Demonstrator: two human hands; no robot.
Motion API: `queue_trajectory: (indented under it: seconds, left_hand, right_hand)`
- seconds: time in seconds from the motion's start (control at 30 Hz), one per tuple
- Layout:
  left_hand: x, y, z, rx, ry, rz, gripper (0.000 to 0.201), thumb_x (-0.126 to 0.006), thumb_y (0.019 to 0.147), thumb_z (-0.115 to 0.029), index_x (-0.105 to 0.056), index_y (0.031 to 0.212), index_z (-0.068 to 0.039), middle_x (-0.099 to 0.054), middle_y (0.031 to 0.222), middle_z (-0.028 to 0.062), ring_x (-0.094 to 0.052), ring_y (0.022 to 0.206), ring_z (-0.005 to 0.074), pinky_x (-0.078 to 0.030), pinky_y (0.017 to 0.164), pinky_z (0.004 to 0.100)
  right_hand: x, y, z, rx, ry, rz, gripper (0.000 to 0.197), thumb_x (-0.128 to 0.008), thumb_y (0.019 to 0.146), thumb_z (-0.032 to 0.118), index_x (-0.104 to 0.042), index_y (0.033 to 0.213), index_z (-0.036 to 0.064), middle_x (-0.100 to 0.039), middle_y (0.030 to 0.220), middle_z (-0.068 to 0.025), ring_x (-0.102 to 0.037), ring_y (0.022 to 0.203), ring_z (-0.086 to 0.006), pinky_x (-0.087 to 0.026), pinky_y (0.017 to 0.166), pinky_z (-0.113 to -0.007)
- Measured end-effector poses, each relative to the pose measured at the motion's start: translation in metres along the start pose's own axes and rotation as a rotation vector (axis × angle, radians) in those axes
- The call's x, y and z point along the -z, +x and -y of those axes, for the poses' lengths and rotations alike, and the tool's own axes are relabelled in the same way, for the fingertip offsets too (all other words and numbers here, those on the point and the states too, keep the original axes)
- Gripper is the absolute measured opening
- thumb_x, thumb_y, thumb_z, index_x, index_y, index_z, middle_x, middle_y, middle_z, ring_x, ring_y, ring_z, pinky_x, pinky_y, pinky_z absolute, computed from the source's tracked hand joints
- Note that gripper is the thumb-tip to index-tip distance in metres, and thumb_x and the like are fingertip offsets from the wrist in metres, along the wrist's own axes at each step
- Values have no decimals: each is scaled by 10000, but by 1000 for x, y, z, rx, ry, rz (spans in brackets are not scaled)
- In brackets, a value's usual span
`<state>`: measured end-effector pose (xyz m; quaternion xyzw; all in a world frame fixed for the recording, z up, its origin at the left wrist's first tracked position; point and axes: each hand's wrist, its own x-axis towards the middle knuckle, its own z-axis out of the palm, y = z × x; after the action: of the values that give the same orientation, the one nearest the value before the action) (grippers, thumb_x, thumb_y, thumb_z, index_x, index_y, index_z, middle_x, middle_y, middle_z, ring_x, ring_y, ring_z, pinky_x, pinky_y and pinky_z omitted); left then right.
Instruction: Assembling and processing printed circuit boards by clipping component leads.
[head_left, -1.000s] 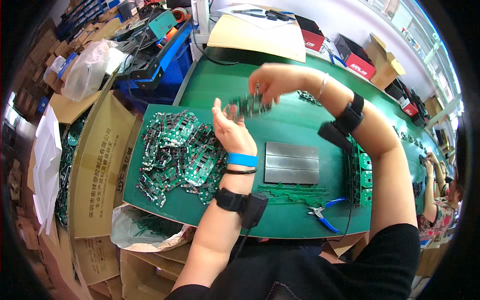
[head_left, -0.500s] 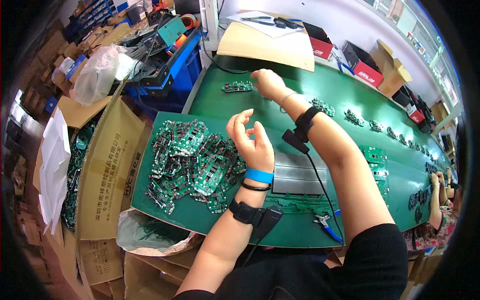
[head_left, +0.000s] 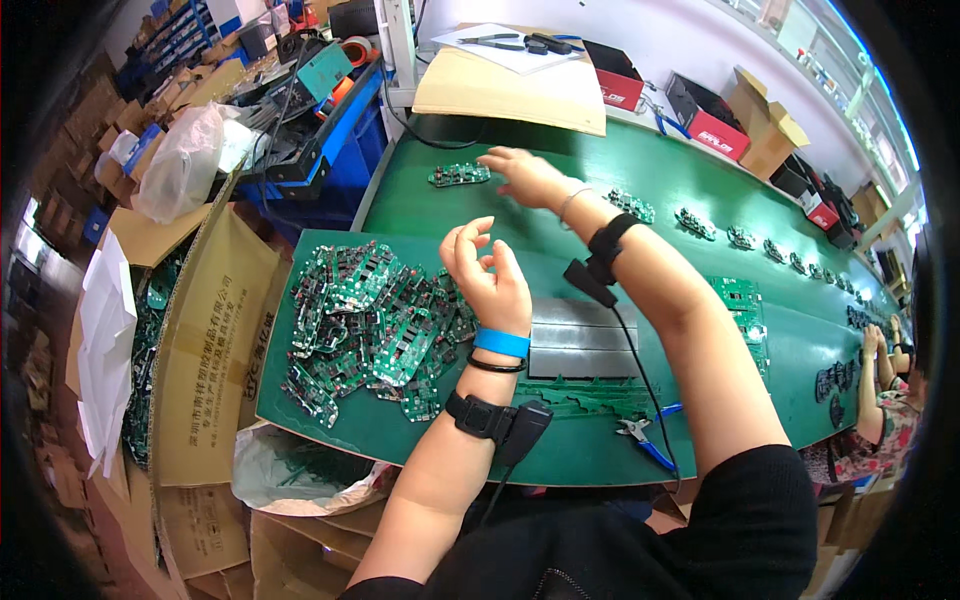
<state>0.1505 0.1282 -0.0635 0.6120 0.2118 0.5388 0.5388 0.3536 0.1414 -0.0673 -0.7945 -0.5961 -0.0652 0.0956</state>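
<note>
My right hand reaches over the green mat with fingers apart, slightly blurred. Just left of its fingertips lies a small green circuit board; no grip on it shows. My left hand, a blue band at its wrist, hovers palm-up with loosely curled, separated fingers and nothing visible in them. Beside it, on the left, is a heap of populated circuit boards. To its right are dark grey metal plates, with green board strips along their near edge.
Blue-handled pliers lie near the table's front edge. A line of small boards runs rightward across the mat. An open carton borders the table on the left. Another person's arms are at the far right.
The whole view has shifted slightly, moving the scene leftward. My right hand's fingers have spread beside the single board. My left hand keeps nearly the same pose by the heap.
</note>
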Motion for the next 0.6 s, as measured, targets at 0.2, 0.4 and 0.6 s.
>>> queue_trajectory:
  seconds: [0.2,0.4,0.6]
  left_hand:
    - [0,1,0,-22,0,17,282,-503,779,53,-547,1041,-40,-420,1089,71,-489,862,138,-464,679,238]
    - [5,1,-1,-40,-15,25,289,-517,755,27,-561,1026,-65,-437,1084,79,-492,827,153,-438,633,251]
    - [-4,5,2,-98,43,80,285,-487,771,48,-568,1018,-67,-446,1058,70,-491,715,106,-424,544,211]
  right_hand:
    - [-18,10,23,-192,-17,114,527,-540,872,265,-378,1330,60,-409,1354,-139,-450,1187,-327,-423,932,-409]
    - [72,-16,34,-31,1,-76,419,-568,853,228,-502,1205,11,-524,1190,-222,-554,1021,-370,-459,857,-401]
    - [219,-160,58,-198,-285,74,193,-617,800,194,-612,767,3,-557,667,-190,-559,666,-361,-459,657,-402]
